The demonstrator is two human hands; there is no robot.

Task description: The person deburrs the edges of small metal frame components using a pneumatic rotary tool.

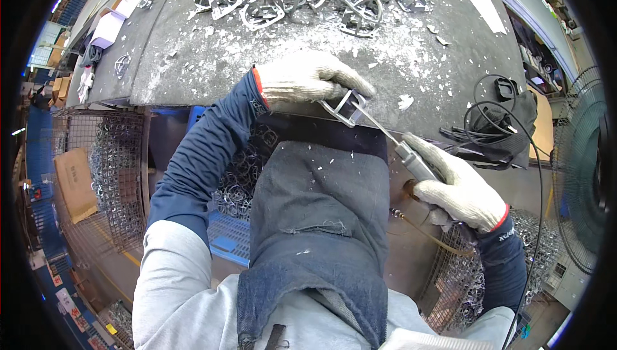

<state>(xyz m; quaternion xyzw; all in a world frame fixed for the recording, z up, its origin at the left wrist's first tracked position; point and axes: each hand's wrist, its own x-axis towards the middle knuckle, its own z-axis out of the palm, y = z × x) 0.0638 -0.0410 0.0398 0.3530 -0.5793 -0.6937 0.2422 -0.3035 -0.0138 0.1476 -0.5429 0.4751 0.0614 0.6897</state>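
Gloved in white knit, my left hand [305,79] is closed on a small silver metal frame [348,112] at the workbench's near edge. My right hand [459,189], in a matching glove, grips a grey powered hand tool [414,161] that looks like an air file. Its long thin rod reaches up and left to the frame, its tip at or inside the opening; exact contact cannot be made out. Beyond my hands, several similar metal frames [262,11] lie heaped on the dark workbench [193,42], among pale chips and shavings.
A hose [443,242] hangs below the tool. Black cables and a dark bag [514,131] sit at the bench's right edge, beside a large fan [585,170]. Wire cages of metal parts [119,176] flank me. A blue crate [231,242] is under the bench; a white box [108,29] stands far left.
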